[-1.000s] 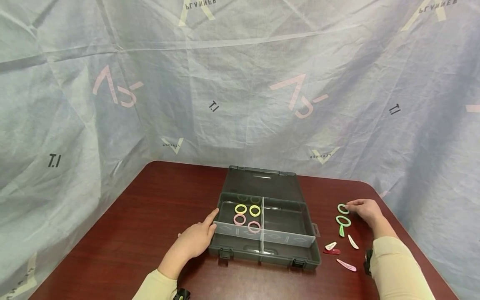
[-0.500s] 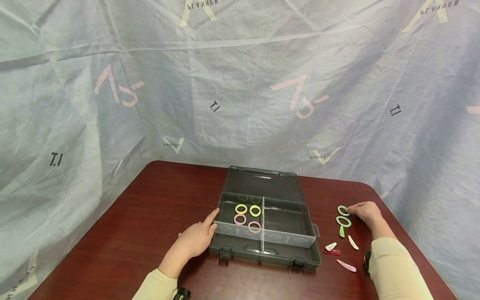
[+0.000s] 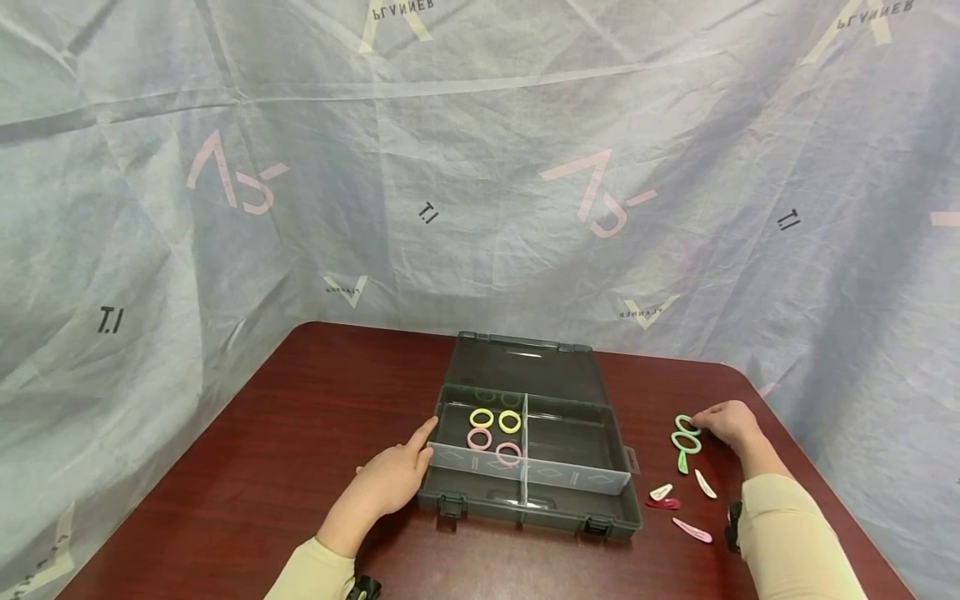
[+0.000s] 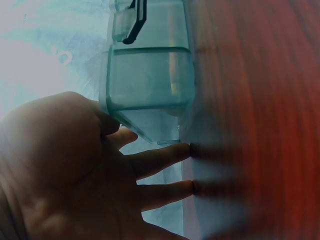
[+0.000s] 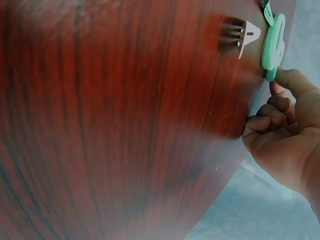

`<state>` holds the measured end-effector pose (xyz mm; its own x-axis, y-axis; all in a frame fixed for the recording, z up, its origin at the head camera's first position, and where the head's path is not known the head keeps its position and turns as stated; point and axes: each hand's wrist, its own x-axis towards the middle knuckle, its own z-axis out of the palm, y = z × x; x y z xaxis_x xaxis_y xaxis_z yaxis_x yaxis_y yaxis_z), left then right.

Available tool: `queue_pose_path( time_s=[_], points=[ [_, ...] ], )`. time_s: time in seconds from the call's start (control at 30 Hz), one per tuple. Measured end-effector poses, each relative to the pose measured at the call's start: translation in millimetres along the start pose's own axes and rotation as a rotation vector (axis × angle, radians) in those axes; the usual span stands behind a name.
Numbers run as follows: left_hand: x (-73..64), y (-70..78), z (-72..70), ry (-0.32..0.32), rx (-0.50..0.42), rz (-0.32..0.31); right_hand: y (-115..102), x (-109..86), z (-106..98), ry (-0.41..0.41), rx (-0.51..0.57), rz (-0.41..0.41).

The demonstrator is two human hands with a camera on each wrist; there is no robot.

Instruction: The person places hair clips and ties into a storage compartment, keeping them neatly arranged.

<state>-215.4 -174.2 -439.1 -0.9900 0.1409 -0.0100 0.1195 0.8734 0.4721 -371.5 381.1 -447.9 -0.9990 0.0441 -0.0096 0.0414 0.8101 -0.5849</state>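
My left hand (image 3: pixel 393 479) rests with extended fingers against the left side of a grey see-through divided box (image 3: pixel 558 522), its lid lying back. In the left wrist view its fingers (image 4: pixel 162 160) are spread beside the box's corner. At the right, my right hand (image 3: pixel 731 423) pinches a green hair tie (image 3: pixel 677 423) at its right edge, between thumb and forefinger. That tie meets or overlaps a second green hair tie (image 3: pixel 672 442); a green snap clip (image 3: pixel 682 463) lies just below. The right wrist view shows the other fingers curled near the tabletop.
Two yellow hair ties (image 3: pixel 472 419) and two pink hair ties (image 3: pixel 469 439) lie in the box's back left compartment. On the table (image 3: pixel 247 467), right of the box, are white clips (image 3: pixel 705 484), a red clip (image 3: pixel 666 504) and a pink clip (image 3: pixel 692 531). A printed cloth (image 3: pixel 480 167) hangs behind.
The right hand has drawn the far green hair tie slightly nearer, up against the second one. The left hand and the box stay where they were.
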Motion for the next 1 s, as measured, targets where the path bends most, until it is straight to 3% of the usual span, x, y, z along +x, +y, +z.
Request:
queue_pose_path(
  time_s=[0.47,1.0],
  points=[
    [1.0,-0.8,1.6,-0.020,-0.007,-0.007,-10.6,3.6,2.3,-0.002,-0.005,-0.086],
    [0.8,-0.7,1.2,-0.015,-0.020,-0.002,-61.4,6.7,5.9,0.011,-0.001,-0.175]
  ],
)
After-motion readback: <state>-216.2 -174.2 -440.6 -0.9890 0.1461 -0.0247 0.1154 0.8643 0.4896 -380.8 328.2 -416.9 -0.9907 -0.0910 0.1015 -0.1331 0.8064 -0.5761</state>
